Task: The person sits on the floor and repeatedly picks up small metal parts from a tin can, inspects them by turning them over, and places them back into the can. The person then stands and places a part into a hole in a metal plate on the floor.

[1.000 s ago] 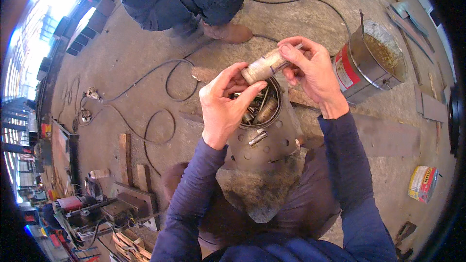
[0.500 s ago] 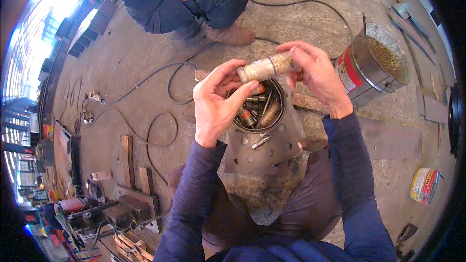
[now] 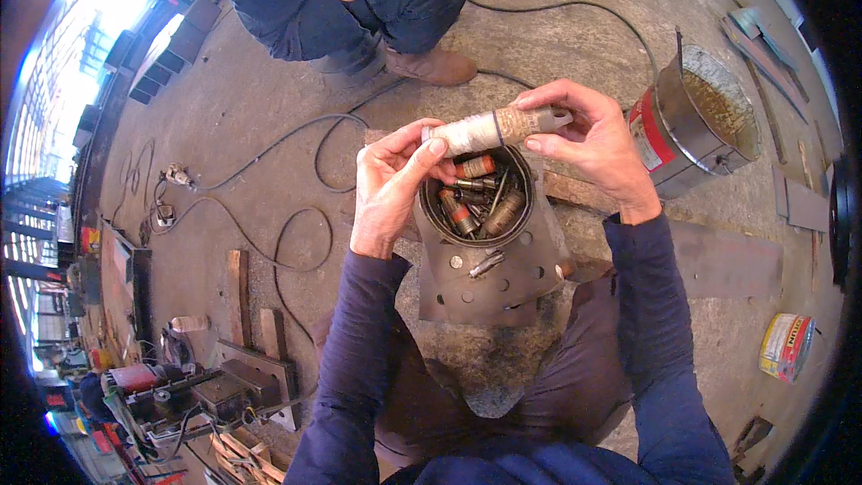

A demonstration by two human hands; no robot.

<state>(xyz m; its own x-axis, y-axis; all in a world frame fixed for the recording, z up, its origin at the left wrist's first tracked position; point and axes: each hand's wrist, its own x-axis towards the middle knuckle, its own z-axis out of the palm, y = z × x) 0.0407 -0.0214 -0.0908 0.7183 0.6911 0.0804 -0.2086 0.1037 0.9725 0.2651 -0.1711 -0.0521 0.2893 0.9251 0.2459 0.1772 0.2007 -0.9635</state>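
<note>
A worn, cylindrical tube case (image 3: 476, 132), whitish at the left and brownish at the right with a dark band between, lies nearly level above a round container. My left hand (image 3: 386, 184) is closed round its left end, thumb on the near side. At the other end, my right hand (image 3: 597, 139) pinches the tube between thumb and fingers, beside a grey tip with a small loop. Below, the dark round container (image 3: 530, 207) holds several drill-like metal cutters and orange-banded tubes (image 3: 476, 167). A small shiny metal cutter (image 3: 488, 262) lies on the perforated plate (image 3: 449, 292) just in front.
Across from me a person (image 3: 359, 9) squats on the floor. A metal bucket (image 3: 669, 139) of cloudy liquid stands at the right, with a yellow-and-red can (image 3: 787, 346) nearer. A black cable (image 3: 278, 238) loops across the left floor; a machine (image 3: 224, 391) sits lower left.
The tube case has shifted slightly left, and its grey looped tip now shows. My right hand has turned, its fingers now pinching near that end. More of the container's contents is visible.
</note>
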